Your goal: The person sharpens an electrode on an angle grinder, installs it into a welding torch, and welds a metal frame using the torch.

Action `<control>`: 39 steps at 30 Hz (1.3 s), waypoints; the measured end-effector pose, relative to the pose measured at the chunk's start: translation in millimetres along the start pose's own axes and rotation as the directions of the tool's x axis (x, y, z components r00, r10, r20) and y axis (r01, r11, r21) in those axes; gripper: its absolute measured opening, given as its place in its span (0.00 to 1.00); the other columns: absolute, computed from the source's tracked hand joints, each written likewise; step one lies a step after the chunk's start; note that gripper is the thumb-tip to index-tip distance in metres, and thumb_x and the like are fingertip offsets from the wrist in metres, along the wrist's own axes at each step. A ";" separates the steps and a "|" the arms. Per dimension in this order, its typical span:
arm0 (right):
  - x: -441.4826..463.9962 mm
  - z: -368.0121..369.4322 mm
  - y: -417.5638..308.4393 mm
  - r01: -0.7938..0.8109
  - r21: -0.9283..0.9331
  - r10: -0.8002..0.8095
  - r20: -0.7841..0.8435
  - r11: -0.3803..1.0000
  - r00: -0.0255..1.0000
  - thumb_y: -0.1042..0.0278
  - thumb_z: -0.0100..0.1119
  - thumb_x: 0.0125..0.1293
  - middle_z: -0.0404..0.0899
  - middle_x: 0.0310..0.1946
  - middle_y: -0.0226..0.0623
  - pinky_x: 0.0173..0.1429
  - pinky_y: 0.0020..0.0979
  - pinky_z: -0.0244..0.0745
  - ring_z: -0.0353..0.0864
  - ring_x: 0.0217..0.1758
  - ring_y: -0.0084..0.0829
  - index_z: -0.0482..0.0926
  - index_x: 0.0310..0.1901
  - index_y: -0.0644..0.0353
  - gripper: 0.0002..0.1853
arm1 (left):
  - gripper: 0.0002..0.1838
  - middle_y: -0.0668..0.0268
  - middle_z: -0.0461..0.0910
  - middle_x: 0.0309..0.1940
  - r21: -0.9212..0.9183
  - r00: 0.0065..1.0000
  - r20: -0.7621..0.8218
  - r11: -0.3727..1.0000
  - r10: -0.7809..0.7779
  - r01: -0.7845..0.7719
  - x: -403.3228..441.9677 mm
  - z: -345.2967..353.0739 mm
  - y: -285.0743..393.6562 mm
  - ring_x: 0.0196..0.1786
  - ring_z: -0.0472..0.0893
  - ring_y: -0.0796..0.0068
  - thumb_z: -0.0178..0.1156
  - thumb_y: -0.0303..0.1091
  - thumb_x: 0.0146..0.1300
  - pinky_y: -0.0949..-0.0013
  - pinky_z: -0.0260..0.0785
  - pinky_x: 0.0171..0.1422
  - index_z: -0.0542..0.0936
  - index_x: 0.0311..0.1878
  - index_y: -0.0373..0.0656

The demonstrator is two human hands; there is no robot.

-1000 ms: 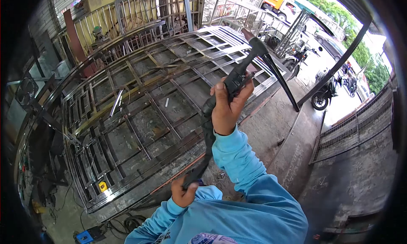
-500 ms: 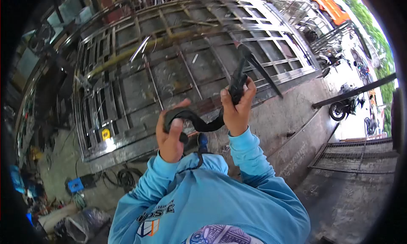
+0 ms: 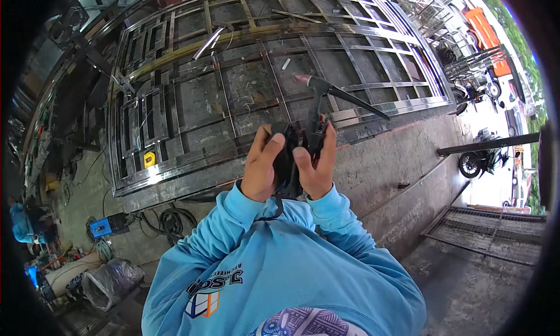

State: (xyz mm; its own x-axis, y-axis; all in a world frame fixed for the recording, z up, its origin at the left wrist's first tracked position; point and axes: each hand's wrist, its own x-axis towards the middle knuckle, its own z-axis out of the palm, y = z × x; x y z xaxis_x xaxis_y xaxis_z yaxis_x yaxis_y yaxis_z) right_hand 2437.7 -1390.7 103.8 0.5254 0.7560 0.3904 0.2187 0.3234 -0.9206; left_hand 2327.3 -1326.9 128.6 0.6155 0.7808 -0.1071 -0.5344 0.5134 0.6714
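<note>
Basically right hand (image 3: 315, 170) is pinching the black pink-tipped torch (image 3: 318, 98), left hand (image 3: 261, 167) is clasping a black flexible sleeve (image 3: 283, 167) close beside, probably supporting its weight

A metalworking shop — a big frame (image 3: 291, 29) of crossed metal bars spreads across twelve o'clock, with a yellow tape measure (image 3: 150, 159) at nine and a welding torch (image 3: 321, 87) near one. At eight, a blue machine (image 3: 108, 226) and coiled cable (image 3: 172, 222) sit on bare concrete floor (image 3: 388, 178). The place opens outdoors at three, where a motorbike (image 3: 477, 164) stands.
</note>
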 end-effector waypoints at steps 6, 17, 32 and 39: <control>0.5 -8.8 -1.4 -0.044 -0.129 0.058 0.108 0.991 0.992 0.57 0.69 0.66 0.67 0.64 0.45 0.71 0.35 0.65 0.70 0.67 0.36 0.54 0.75 0.70 0.45 | 0.07 0.73 0.79 0.39 -0.024 0.989 -0.050 0.990 -0.138 0.137 3.6 -15.9 -11.9 0.43 0.78 0.81 0.64 0.34 0.72 0.72 0.73 0.51 0.78 0.46 0.44; -1.3 -42.6 29.5 -0.083 -0.081 0.105 0.330 0.993 0.938 0.63 0.73 0.56 0.52 0.77 0.50 0.78 0.39 0.57 0.62 0.74 0.42 0.45 0.79 0.66 0.56 | 0.09 0.66 0.84 0.41 0.127 0.870 0.073 0.870 -0.487 0.476 -8.7 -42.6 -16.3 0.46 0.84 0.74 0.57 0.34 0.75 0.67 0.76 0.55 0.82 0.48 0.39; 14.5 -118.3 47.2 -0.240 -0.371 0.143 -0.272 0.897 0.952 0.76 0.73 0.58 0.73 0.57 0.46 0.57 0.32 0.76 0.79 0.52 0.33 0.50 0.75 0.55 0.49 | 0.10 0.64 0.83 0.35 0.254 0.890 -0.245 0.861 -0.384 0.442 -57.5 -137.7 -70.0 0.40 0.82 0.72 0.57 0.36 0.74 0.67 0.77 0.48 0.81 0.44 0.38; 3.9 -131.8 54.7 -0.301 -0.569 0.192 -0.244 0.765 0.950 0.75 0.71 0.60 0.72 0.57 0.48 0.57 0.32 0.76 0.79 0.51 0.31 0.53 0.73 0.53 0.45 | 0.10 0.67 0.81 0.33 0.281 0.865 -0.285 0.827 -0.413 0.487 -57.7 -137.3 -74.7 0.37 0.81 0.76 0.57 0.36 0.74 0.70 0.76 0.45 0.82 0.42 0.39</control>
State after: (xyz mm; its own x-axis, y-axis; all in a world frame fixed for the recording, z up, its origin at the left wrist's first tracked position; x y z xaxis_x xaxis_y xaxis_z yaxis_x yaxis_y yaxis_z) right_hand 2560.1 -1445.1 54.3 0.7422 0.6418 0.1928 0.4772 -0.3043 -0.8244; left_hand 2252.1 -1361.5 -16.1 0.5882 0.5651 -0.5785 0.0205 0.7046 0.7093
